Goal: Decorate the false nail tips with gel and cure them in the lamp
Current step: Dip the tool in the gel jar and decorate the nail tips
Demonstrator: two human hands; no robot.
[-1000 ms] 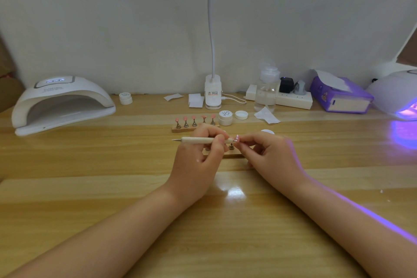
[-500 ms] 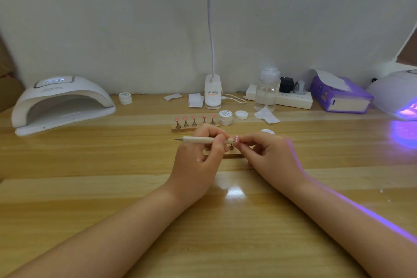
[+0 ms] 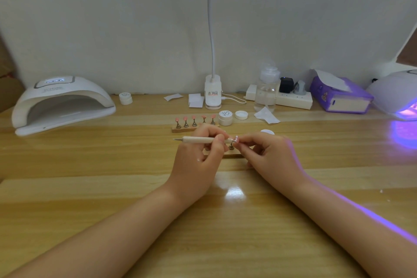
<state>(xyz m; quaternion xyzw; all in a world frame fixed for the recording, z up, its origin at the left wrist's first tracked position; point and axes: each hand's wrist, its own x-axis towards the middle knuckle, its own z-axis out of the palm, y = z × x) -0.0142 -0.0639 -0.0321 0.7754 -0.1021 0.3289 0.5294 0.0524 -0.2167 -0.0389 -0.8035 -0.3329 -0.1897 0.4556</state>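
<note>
Left hand: fingers curled round a slim pale wooden dotting pen, held level, its thin metal point sticking out to the left, its other end reaching right to a small pink false nail tip. Right hand: thumb & forefinger pinched together at that tip, other fingers loosely curled. Whether the fingers hold the tip itself or its little metal stand can't be told, too small. The stand sits on a short wooden strip, mostly hidden behind both hands, flat on the light wooden tabletop.

Just behind the hands: second wooden strip w/ five pink nail tips on metal stands, in a row. Right of it a small white gel pot, then its loose white lid; another white round lid peeks over the right hand. Crumpled white wipe near the lids.

Further back: white clip-base desk lamp w/ gooseneck, centre, lit panel at top edge. White paper squares left of its base. Clear pump bottle & white power strip to the right, then a purple tissue box. Far left: white arched curing lamp, dark inside, w/ a small white jar beside it. Far right edge: second white curing lamp, glowing violet onto the table.
</note>
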